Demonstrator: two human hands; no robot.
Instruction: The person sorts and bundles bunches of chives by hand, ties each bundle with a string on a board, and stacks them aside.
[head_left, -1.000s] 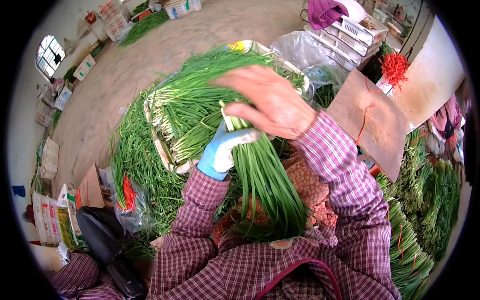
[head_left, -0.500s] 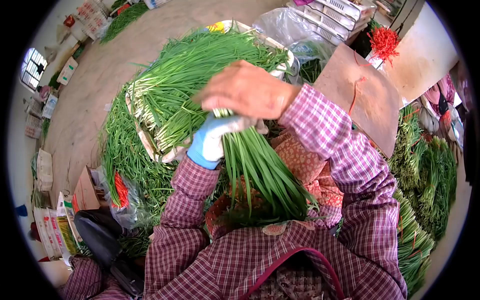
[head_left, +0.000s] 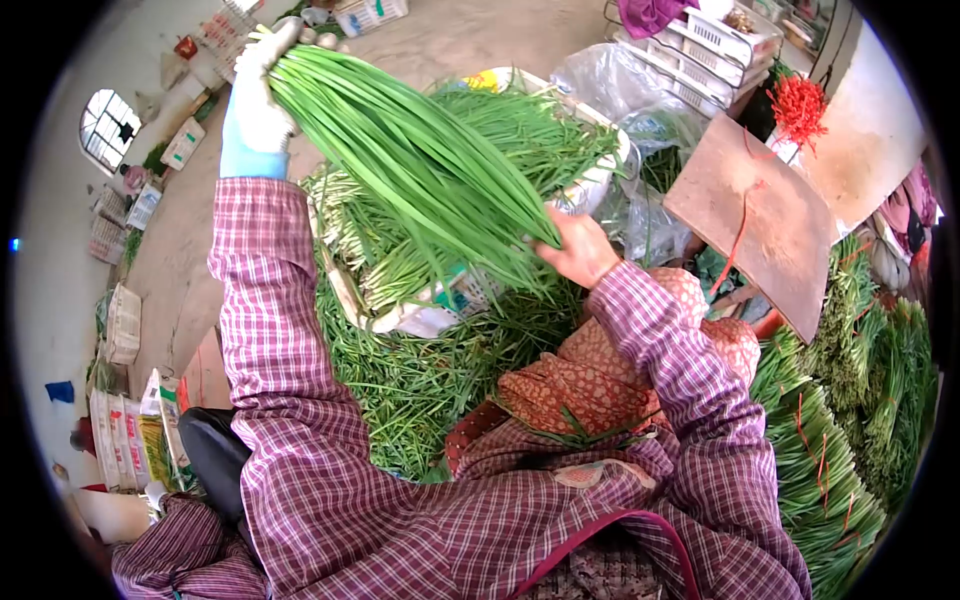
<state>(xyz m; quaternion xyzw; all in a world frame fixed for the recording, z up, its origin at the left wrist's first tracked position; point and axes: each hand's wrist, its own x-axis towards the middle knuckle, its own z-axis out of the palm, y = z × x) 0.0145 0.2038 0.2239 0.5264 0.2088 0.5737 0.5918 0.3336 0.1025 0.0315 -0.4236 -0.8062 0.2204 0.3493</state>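
A long bunch of garlic chives point(head_left: 400, 150) is stretched slantwise in front of me, above a basket. My left hand point(head_left: 268, 85), in a white and blue glove, is closed round the pale stem end, up and to the left. Lower on the right, my bare right hand point(head_left: 580, 248) pinches the green leaf tips. Beneath the bunch, the pale basket point(head_left: 340, 290) is heaped with more chives point(head_left: 520, 130), partly hidden by the held bunch.
Loose green leaves point(head_left: 420, 390) cover the floor before my knees. On my right are a brown board point(head_left: 750, 215), red ties point(head_left: 797, 107) and tied chive bundles point(head_left: 820, 460). White crates point(head_left: 700, 60) are stacked behind. A person's dark-clad leg point(head_left: 212, 455) is at lower left.
My left hand has swung up and left with the chives, which now lie stretched out rather than hanging towards my lap. The right hand has moved from the stems to the leaf tips.
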